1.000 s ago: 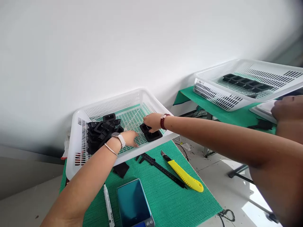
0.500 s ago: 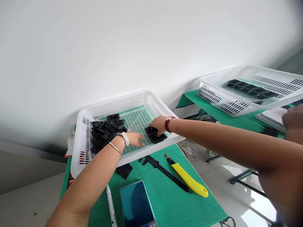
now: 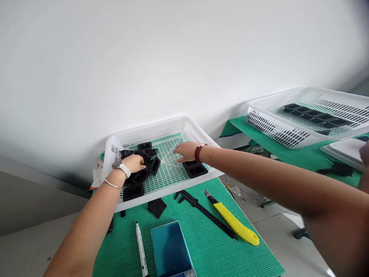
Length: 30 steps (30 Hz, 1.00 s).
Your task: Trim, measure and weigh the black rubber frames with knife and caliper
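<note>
We had our left hand [image 3: 135, 162] on heaped black frames [image 3: 155, 166] in the white basket [image 3: 167, 190], its grip unclear, and, apart from it, our spread-fingered right hand [image 3: 186, 151] by 2 other frames [image 3: 197, 171].

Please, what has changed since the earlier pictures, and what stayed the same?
The left hand has moved leftward, onto the pile of black pieces; whether it grips one is unclear. The right hand has shifted left, its thumb now off the front black piece at the right of the basket. That piece, the knife, caliper, marker and scale stayed in place.
</note>
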{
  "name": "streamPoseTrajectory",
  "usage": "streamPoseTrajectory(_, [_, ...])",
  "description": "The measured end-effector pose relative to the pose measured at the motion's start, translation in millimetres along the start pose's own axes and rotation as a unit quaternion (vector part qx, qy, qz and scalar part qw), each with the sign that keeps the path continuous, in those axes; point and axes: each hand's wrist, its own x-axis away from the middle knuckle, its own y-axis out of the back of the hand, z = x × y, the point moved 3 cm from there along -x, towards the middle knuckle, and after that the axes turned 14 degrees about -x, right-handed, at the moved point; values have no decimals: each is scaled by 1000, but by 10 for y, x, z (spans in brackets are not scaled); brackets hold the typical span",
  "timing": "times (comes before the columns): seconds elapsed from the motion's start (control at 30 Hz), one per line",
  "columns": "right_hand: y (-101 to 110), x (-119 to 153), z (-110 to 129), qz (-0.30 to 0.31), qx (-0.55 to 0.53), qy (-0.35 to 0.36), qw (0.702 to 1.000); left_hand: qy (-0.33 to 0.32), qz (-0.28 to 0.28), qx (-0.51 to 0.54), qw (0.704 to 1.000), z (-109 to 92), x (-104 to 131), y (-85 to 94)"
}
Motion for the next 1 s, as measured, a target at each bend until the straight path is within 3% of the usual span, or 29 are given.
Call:
streamPoseTrajectory(0.13, [-50,-388,583,-4,14,61,998,-20,11,-13,1000,-178,-34,-211])
streamPoseTrajectory(0.23, [-105,-579,866,0,31,64,997,-41,26,-23,999,-269,-44,-262])
streamPoseTrajectory(0.4, [-43,-559,946,-31,43,66,996,-61,11,-25,998,-303,22,-189])
streamPoseTrajectory(0.57, [191,-212,903,-81,14,33,996,-43,-70,19,996,-331,219,72])
streamPoseTrajectory(0.67, [461,166,968,-138,-12,6,990,-9,-143,68,987,-458,538,293])
streamPoseTrajectory(0.77, [711,660,1130,-197,-39,11,979,29,-277,134,951,-690,1064,528])
streamPoseTrajectory(0.83, [750,995,1280,-222,-61,34,973,37,-303,177,936,-873,1453,582])
streamPoseTrajectory(0.9, [650,1297,1438,-276,-168,84,943,57,-292,243,923,-1020,1817,503])
streamPoseTrajectory(1.0, [186,1602,1629,-332,-316,136,878,91,-245,363,895,-1165,2250,112])
